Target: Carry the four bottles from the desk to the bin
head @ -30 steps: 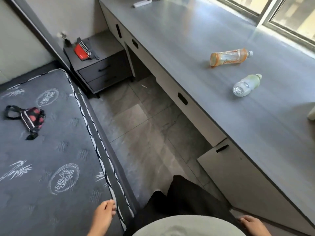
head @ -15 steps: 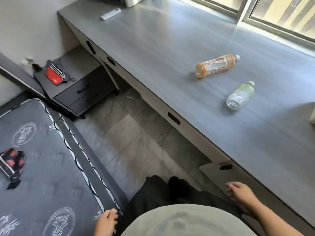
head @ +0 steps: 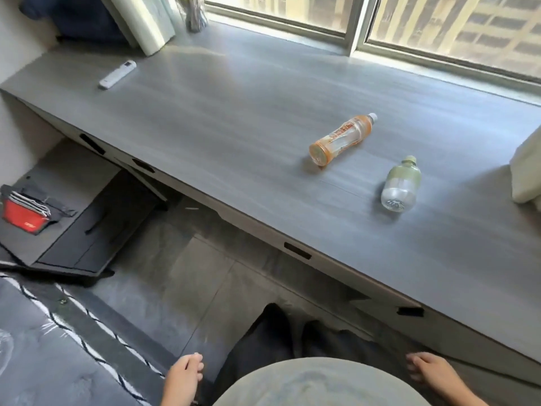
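Fingers: loosely curled on left hand [head: 183,376] and right hand [head: 429,373], nothing held, both low at the body. Step in hand: approach for pickup, judging by empty hands. Only two bottles in view, lying on the desk [head: 234,127], near each other but apart: orange-labelled bottle [head: 341,139] and green-capped bottle [head: 401,185], nearer the right hand. Bin not in view. Next move: reach forward, one bottle per hand. Orange label print unreadable; red pouch [head: 25,218] lettering too small.
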The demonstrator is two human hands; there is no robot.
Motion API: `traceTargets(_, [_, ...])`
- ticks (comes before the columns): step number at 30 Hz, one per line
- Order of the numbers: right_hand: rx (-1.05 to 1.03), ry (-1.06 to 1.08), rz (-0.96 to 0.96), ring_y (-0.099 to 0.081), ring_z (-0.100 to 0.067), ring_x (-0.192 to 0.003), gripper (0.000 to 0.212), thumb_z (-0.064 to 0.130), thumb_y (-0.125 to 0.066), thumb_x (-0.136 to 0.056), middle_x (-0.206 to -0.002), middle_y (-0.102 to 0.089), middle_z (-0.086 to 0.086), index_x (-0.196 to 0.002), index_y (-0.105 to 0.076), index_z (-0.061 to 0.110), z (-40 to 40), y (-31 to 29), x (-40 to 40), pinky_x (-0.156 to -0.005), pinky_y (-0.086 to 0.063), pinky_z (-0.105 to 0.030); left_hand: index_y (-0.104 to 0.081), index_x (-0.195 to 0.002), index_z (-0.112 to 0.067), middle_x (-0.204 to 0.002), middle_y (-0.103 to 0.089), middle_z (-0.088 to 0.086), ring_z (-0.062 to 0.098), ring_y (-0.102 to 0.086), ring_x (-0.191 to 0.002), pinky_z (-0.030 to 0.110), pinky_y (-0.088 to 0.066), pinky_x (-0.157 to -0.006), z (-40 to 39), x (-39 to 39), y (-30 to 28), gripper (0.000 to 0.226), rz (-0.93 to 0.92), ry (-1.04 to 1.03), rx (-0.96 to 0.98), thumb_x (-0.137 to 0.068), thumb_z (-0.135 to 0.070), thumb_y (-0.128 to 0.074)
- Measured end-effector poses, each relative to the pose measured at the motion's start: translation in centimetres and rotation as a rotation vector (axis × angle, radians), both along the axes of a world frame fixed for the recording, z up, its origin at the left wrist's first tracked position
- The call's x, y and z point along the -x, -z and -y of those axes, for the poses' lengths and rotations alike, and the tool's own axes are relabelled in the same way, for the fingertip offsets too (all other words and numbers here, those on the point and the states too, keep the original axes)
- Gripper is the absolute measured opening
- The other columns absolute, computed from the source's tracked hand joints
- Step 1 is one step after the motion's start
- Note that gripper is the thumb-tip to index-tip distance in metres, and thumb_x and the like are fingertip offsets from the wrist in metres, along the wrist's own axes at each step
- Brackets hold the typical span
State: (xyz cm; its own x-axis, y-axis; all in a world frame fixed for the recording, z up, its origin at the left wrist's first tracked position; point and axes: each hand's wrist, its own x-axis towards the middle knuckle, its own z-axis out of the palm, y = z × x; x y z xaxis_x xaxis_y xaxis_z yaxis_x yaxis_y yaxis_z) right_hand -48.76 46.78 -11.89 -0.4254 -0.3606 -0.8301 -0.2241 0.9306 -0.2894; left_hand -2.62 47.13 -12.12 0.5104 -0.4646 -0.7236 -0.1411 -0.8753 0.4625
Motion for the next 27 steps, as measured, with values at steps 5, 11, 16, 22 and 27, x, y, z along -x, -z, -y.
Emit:
traceTargets(5, [0.023, 0.144, -0.028, -0.057, -0.031, -0.075, 0.024, -0.003, -0.047, -0.093, -0.087, -0.063, -0.026, -0.1, -0.064, -0.017, -0.7, -1.3, -2.4, -0.053, -0.04, -0.027, -0.065, -0.089, 0.005, -0.072, -0.06, 0.015, 0.021, -0.048, -0.056, 0.028, -0.035, -0.056, 8.7, -1.0, -1.5, 0.018, -0.005, 0.226, 0.048, -0.091, -0.004, -0.05])
traceTargets(11, [0.162, 0.178, -0.034, -0.061, -0.026, -0.074, 0.023, 0.002, -0.043, -0.095, -0.092, -0.066, -0.02, -0.1, -0.065, -0.002, 2.8, -3.7, -3.6, -0.066, -0.043, -0.028, -0.066, -0.082, -0.018, -0.085, -0.068, 0.008, 0.021, -0.06, -0.072, 0.036, -0.046, -0.077, 17.2, 2.8, -5.0, 0.022, 0.009, 0.492, 0.146, -0.092, -0.012, -0.047])
traceTargets(16, [0.382, 0.07, 0.005, -0.066, -0.017, -0.084, 0.021, 0.008, -0.043, -0.096, -0.093, -0.068, -0.003, -0.1, -0.063, 0.016, 9.7, -7.1, -3.3, -0.082, -0.05, -0.034, -0.062, -0.091, -0.026, -0.089, -0.067, -0.002, 0.009, -0.063, -0.08, 0.038, -0.05, -0.083, 24.2, 7.9, -7.9, 0.02, 0.01, 0.666, 0.274, -0.095, -0.019, -0.043])
traceTargets(22, [0.604, 0.075, 0.041, -0.065, -0.013, -0.088, 0.018, 0.011, -0.046, -0.095, -0.089, -0.065, 0.008, -0.103, -0.06, 0.02, 18.1, -11.3, -1.7, -0.088, -0.049, -0.036, -0.061, -0.089, -0.027, -0.087, -0.065, -0.005, 0.019, -0.062, -0.089, 0.036, -0.048, -0.084, 31.6, 15.4, -11.3, 0.015, -0.002, 0.801, 0.414, -0.094, -0.023, -0.047])
traceTargets(27, [0.657, 0.114, -0.015, -0.064, -0.026, -0.098, 0.022, 0.013, -0.05, -0.093, -0.096, -0.068, -0.008, -0.112, -0.062, 0.013, 23.0, -12.7, -1.0, -0.091, -0.047, -0.04, -0.065, -0.102, -0.014, -0.098, -0.066, 0.002, 0.016, -0.057, -0.088, 0.023, -0.038, -0.076, 36.5, 20.7, -12.3, 0.018, 0.081, 0.925, 0.499, -0.09, -0.024, -0.055])
